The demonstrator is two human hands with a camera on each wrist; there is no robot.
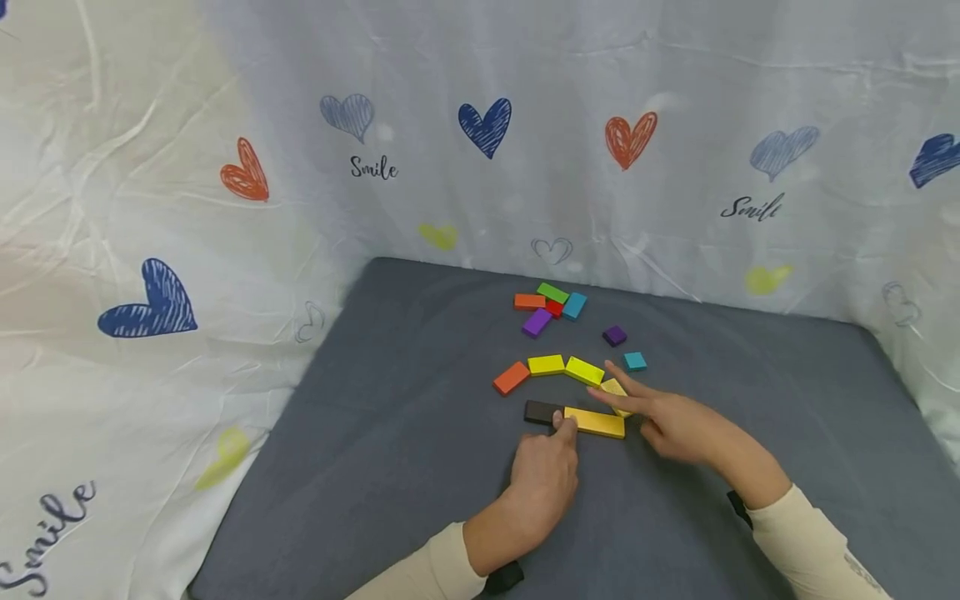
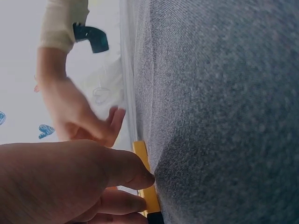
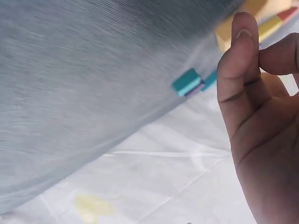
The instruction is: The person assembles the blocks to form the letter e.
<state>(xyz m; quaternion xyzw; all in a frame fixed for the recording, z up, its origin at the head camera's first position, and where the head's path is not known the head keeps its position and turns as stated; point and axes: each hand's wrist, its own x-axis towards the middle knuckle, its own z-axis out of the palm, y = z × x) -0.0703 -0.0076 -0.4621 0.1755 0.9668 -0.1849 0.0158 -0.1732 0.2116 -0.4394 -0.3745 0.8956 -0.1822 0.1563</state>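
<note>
My left hand (image 1: 543, 479) is at the near side of a long orange-yellow block (image 1: 600, 422), thumb and fingertips pinching its left end. That end abuts a black block (image 1: 542, 412), which a fingertip overlaps in the head view. Over a pale yellow block (image 1: 619, 388), my right hand (image 1: 686, 425) reaches in from the right with two straight, spread fingers, one crossing the block. The pale block ends a curved row with two yellow blocks (image 1: 546, 365) and an orange block (image 1: 512, 378). The right wrist view blurs the blocks near the fingertips.
Behind the row lies a cluster with an orange block (image 1: 529, 302), a green block (image 1: 552, 292), a red block (image 1: 554, 308), a blue block (image 1: 574, 306) and a purple block (image 1: 536, 322). A dark purple block (image 1: 614, 336) and a teal block (image 1: 634, 362) lie separately on the grey cloth (image 1: 390, 417).
</note>
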